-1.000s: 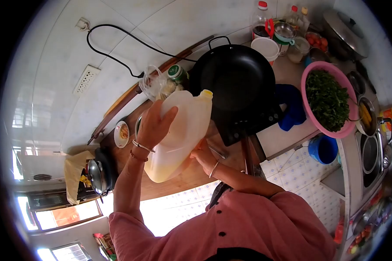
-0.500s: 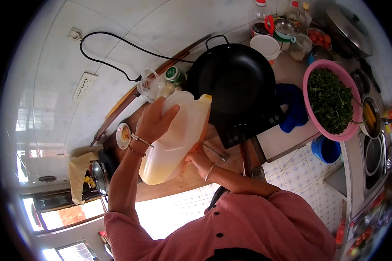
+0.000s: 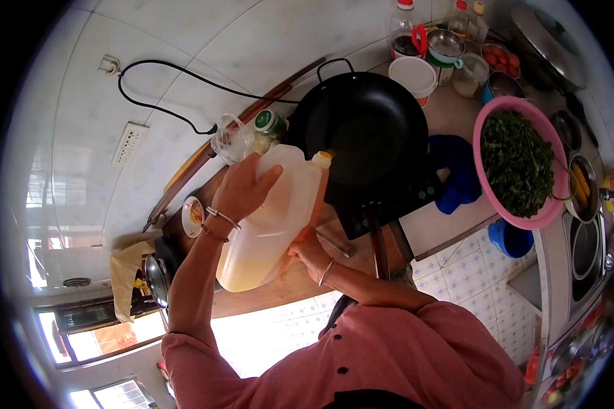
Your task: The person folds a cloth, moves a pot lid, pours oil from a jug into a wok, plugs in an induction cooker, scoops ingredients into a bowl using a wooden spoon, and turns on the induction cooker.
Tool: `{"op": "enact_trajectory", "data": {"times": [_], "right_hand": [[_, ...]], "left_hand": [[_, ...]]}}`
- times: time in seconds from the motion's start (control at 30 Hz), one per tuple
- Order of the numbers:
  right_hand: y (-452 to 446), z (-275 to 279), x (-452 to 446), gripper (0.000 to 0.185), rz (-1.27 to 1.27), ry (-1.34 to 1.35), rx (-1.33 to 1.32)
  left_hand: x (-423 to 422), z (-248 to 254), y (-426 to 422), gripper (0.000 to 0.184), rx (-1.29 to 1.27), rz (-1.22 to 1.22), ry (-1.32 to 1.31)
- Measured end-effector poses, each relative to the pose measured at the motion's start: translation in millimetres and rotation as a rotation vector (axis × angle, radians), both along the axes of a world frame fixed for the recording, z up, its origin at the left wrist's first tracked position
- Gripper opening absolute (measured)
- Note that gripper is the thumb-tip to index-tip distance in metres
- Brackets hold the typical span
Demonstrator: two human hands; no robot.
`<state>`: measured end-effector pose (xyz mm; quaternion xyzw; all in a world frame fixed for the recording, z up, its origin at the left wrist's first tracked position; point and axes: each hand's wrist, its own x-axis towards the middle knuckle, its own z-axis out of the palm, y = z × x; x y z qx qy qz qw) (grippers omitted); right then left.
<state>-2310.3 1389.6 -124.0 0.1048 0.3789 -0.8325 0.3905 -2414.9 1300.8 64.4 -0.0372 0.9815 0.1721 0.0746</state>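
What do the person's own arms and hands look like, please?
The ungloved left hand wears a silvery bangle and a dark reddish bracelet at the wrist; the ungloved right hand wears one pale metal bangle. Dusty-pink sleeves leave both forearms uncovered.

So there's this big cloudy jug [image 3: 280, 215] tipped at a slant, left hand [image 3: 242, 187] clasping its side, right hand [image 3: 310, 253] curled at the lower edge, yellowish liquid [image 3: 237, 278] pooled below the grip. Black wok [image 3: 361, 129] just beyond it, pink basin [image 3: 535, 221] of greens [image 3: 518, 160] well off right, little white bowl [image 3: 187, 221] by the left wrist.
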Motion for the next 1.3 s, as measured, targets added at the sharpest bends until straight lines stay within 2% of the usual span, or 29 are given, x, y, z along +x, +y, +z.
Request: {"op": "enact_trajectory", "data": {"times": [0.2,0.4,0.47,0.5,0.53,0.6,0.67,0.7,0.73,0.8,0.9,0.97,1.0,1.03,1.1,1.17,1.3], "right_hand": [[12.8,11.6,-12.0,0.037,0.014,-0.019,-0.030],[19.6,13.9,-16.5,0.045,0.040,0.059,-0.009],[27.0,22.1,-21.1,0.053,0.083,0.019,0.055],[29.7,22.7,-23.6,0.053,0.084,0.020,0.057],[32.1,22.8,-26.2,0.056,0.105,0.069,0.069],[31.2,20.5,-28.9,0.058,0.128,0.118,0.082],[26.4,13.5,-30.3,0.062,0.056,0.346,0.282],[25.0,14.1,-33.3,0.062,0.058,0.348,0.283],[23.4,15.0,-37.3,0.049,-0.060,0.465,0.317],[22.3,14.8,-41.4,0.037,-0.177,0.583,0.350],[20.5,5.0,-37.5,0.054,-0.022,0.413,0.228],[15.3,-2.8,-29.1,0.050,-0.171,0.593,0.355],[15.1,0.8,-27.5,0.049,-0.219,0.655,0.399],[23.3,26.0,-32.0,0.049,-0.122,0.608,0.445],[25.0,31.5,-33.0,0.050,-0.014,0.565,0.489],[17.7,9.8,-27.2,0.048,-0.182,0.842,0.427],[11.5,11.1,-9.3,0.035,-0.178,0.787,0.442]], "left_hand": [[-3.8,-3.8,1.5,0.042,-0.020,0.033,-0.014],[-1.8,-2.6,0.3,0.041,-0.005,0.068,-0.010],[1.8,-4.2,-3.1,0.043,-0.018,0.070,0.002],[5.8,-5.3,-5.0,0.040,-0.025,0.049,0.082],[10.0,-5.2,-5.2,0.038,-0.032,0.028,0.162],[18.5,7.1,-0.2,0.035,0.055,0.094,0.116],[27.9,12.6,1.4,0.033,0.141,0.159,0.071],[33.4,13.1,-0.3,0.031,0.155,0.198,0.088],[39.3,13.5,-2.5,0.029,0.169,0.238,0.105],[51.5,3.7,-13.9,0.028,0.204,0.252,0.151],[71.1,-0.9,-24.9,0.026,0.242,0.275,0.188],[85.9,-3.6,-28.5,0.026,0.246,0.292,0.183],[94.0,-8.2,-30.8,0.026,0.348,0.301,0.226],[102.3,-12.8,-33.8,0.027,0.449,0.312,0.271],[118.5,-21.8,-41.4,0.027,0.485,0.360,0.285],[135.6,-24.8,-44.7,0.027,0.523,0.408,0.298],[165.9,-30.4,-41.8,0.026,0.700,0.541,0.391]]}}
